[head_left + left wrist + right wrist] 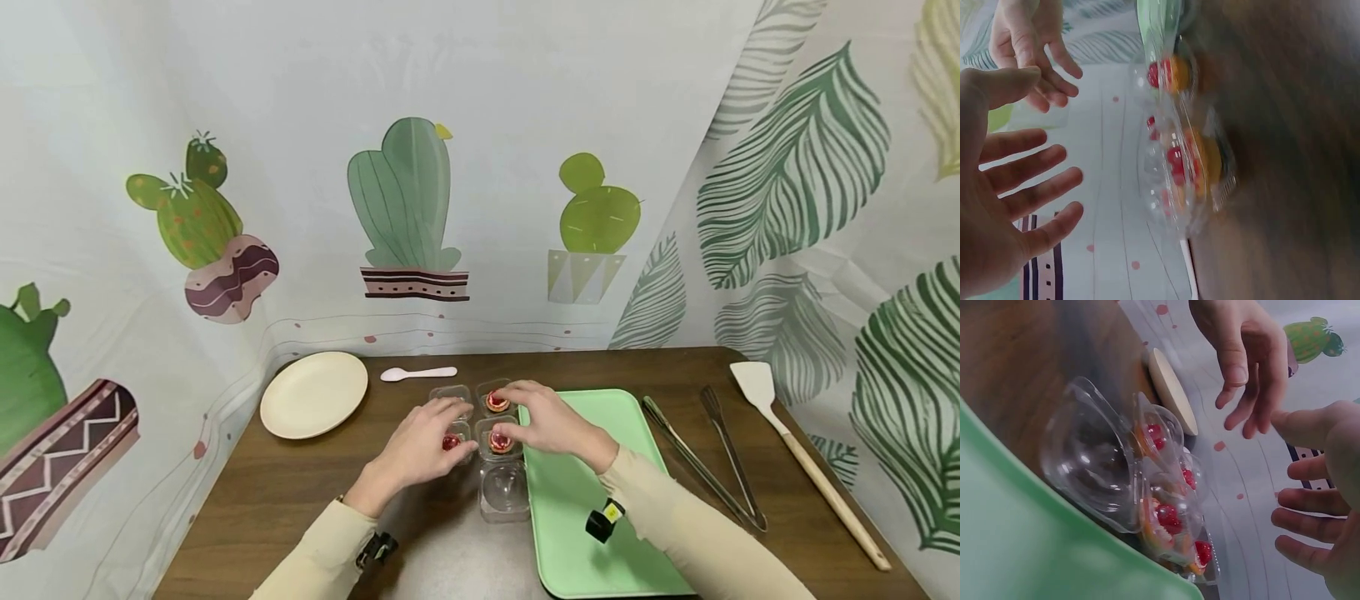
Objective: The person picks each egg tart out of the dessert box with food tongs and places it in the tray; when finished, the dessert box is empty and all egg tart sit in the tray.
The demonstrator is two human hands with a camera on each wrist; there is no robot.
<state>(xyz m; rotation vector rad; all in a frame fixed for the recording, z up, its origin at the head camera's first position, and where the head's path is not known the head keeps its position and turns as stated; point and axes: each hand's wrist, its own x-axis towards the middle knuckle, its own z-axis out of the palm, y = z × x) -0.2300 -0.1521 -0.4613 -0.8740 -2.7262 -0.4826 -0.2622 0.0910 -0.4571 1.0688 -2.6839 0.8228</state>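
Note:
My left hand [422, 446] hovers with spread fingers above the left side of a cluster of small clear plastic boxes. From the other side my right hand [553, 423] reaches over the cluster, its fingers extended and gripping nothing. Red-topped tarts sit inside several boxes, among them a tart [501, 440] in the right-hand row and a tart [451, 442] below my left fingers. Both wrist views show the hands above the lids, apart from them. Nearest me, a clear box [505, 492] has no tart visible in it. My left hand partly covers the left boxes.
A green tray [570, 517] lies right beside the boxes, under my right forearm. Farther right are metal tongs [732, 454] and a white spatula with a wooden handle [832, 497]. A cream plate [315, 396] and white spoon [418, 374] lie at the back left.

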